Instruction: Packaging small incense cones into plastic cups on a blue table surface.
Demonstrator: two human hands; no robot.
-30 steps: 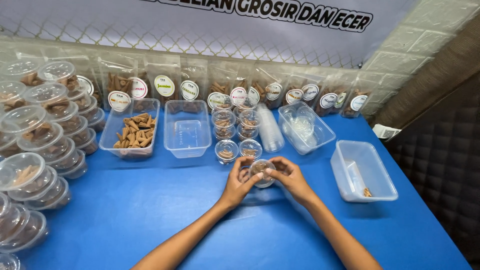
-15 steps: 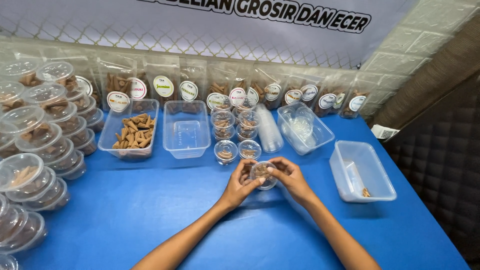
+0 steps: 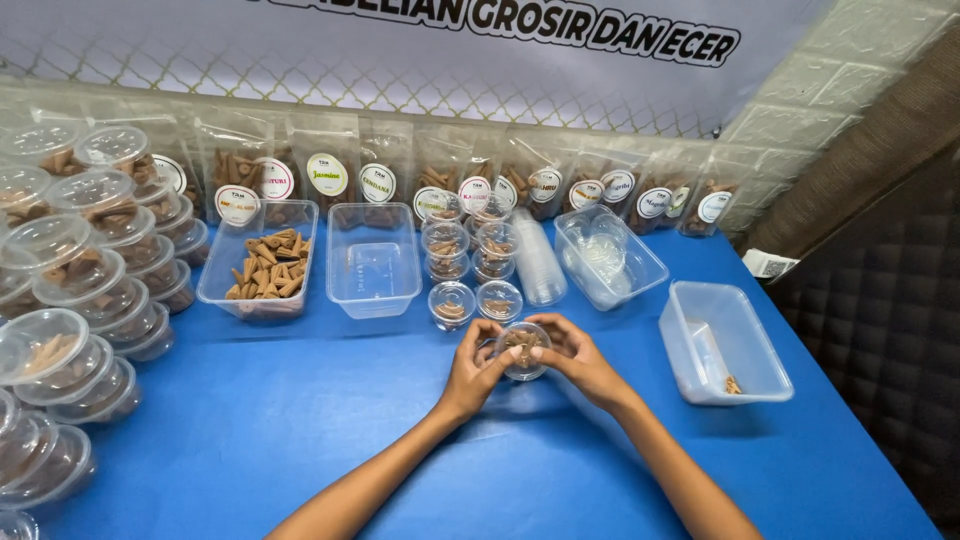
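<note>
Both hands are meeting over the blue table [image 3: 300, 440] near centre. The left hand [image 3: 472, 370] and the right hand [image 3: 572, 358] are pinching a small clear lidded cup [image 3: 523, 349] from either side — fingers curled round its rim, cup lifted slightly or resting on the table, hard to tell from this angle. Brown cone pieces are showing inside it.

Just beyond the cup, two more small cups [image 3: 474, 303] are sitting side by side, with stacked cups [image 3: 468, 240] rising behind them. A sleeve of empty clear cups [image 3: 540, 262] is lying just right of that stack.

Far left of centre, a clear tray of brown cones [image 3: 262, 262] is sitting beside an empty clear tray [image 3: 372, 258]. On the right, a clear tub [image 3: 722, 342] is holding a few crumbs — another clear tub [image 3: 610, 255] is sitting farther back.

Along the left edge, lidded round containers [image 3: 70, 290] are piling up in stacks. Labelled pouches [image 3: 330, 175] are leaning against the far wall.
</note>
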